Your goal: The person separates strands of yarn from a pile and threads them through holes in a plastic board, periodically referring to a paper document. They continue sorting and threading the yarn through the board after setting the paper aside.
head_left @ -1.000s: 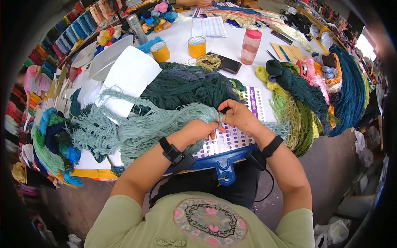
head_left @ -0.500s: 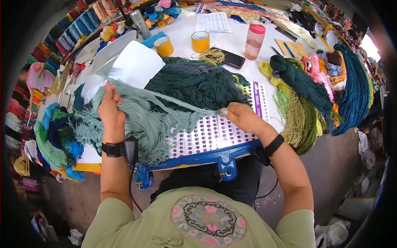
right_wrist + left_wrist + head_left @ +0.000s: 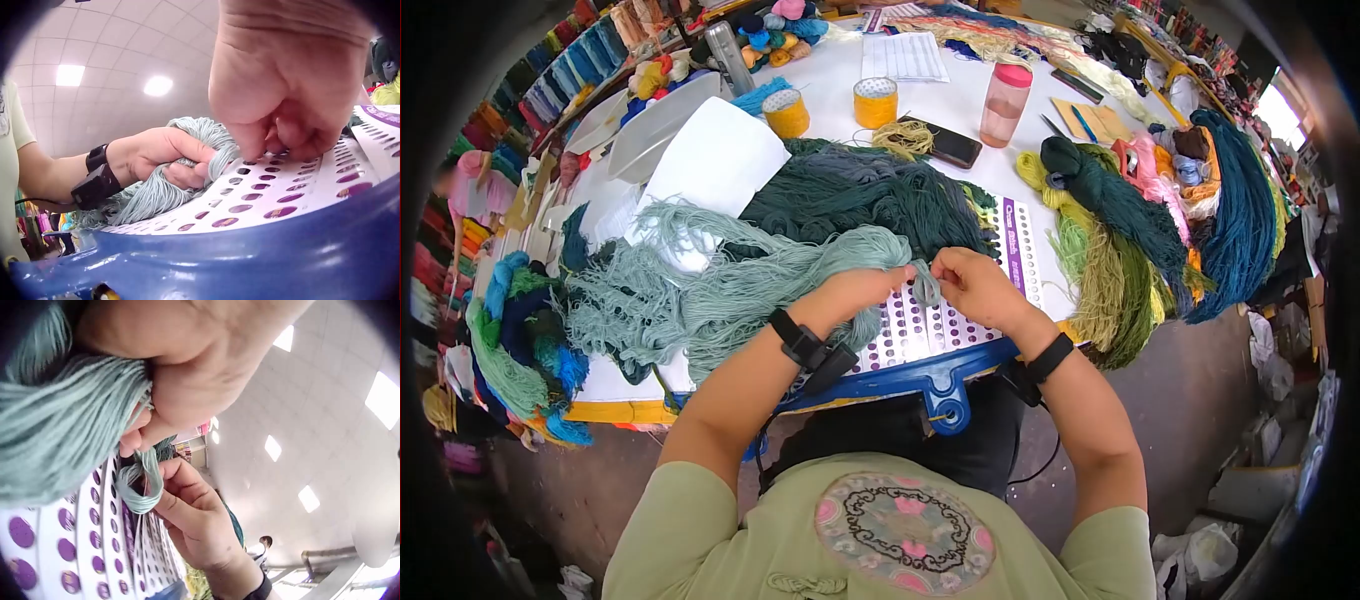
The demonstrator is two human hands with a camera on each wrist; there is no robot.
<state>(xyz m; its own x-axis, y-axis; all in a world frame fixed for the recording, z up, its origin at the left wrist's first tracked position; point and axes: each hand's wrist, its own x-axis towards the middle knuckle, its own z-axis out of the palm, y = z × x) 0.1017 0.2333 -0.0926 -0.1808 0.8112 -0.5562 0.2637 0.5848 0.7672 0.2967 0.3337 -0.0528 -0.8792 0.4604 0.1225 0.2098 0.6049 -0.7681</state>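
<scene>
A thick bundle of pale teal thread [image 3: 775, 272] lies across the table's near side. My left hand [image 3: 862, 288] grips its right end, fingers curled round the strands, as the right wrist view also shows. Just to the right, my right hand [image 3: 985, 288] pinches a small loop [image 3: 142, 503] of the same thread between thumb and forefinger. The loop hangs between both hands, over white cards [image 3: 250, 199] with rows of punched holes and purple dots. Dark green thread [image 3: 870, 200] is heaped right behind the pale bundle.
A blue clamp-like bar [image 3: 890, 378] runs along the near edge. Farther back are two yellow tape rolls [image 3: 876, 103], a phone [image 3: 953, 146] and a pink-lidded bottle [image 3: 1006, 105]. White paper [image 3: 712, 165] lies left; olive and green skeins [image 3: 1115, 270] hang over the right edge.
My left hand swung out left, drawing a strand taut from my right hand, then came back beside it and gripped the bundle's end. A small loop now hangs at my right fingers.
</scene>
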